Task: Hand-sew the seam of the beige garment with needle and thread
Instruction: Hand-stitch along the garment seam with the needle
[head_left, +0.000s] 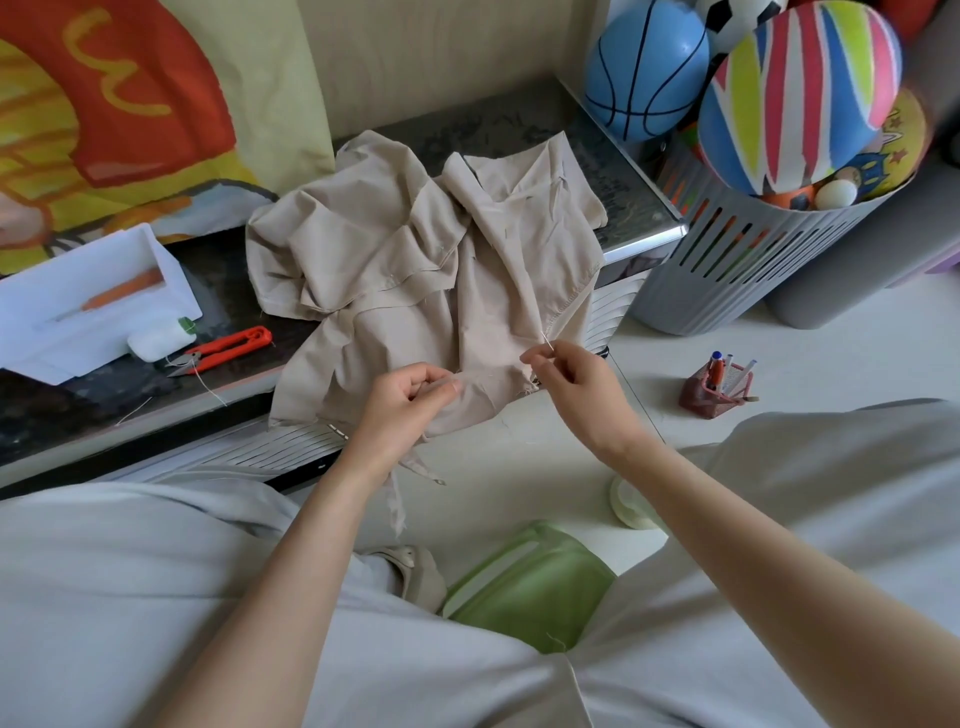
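Observation:
The beige garment (415, 270) lies crumpled on a low dark table (218, 291), with its near edge hanging over the front. My left hand (410, 397) pinches a fold of that near edge between thumb and fingers. My right hand (569, 376) is just right of the fabric and pinches a thin needle (545, 340) that points up and left at the cloth. The thread is too fine to trace.
Orange thread snips (223, 351), a white thread spool (158, 340) and a white tray (88, 296) sit on the table's left. A grey basket (727, 254) of balls stands at the right. A red pen holder (714, 389) and a green stool (524, 582) are on the floor.

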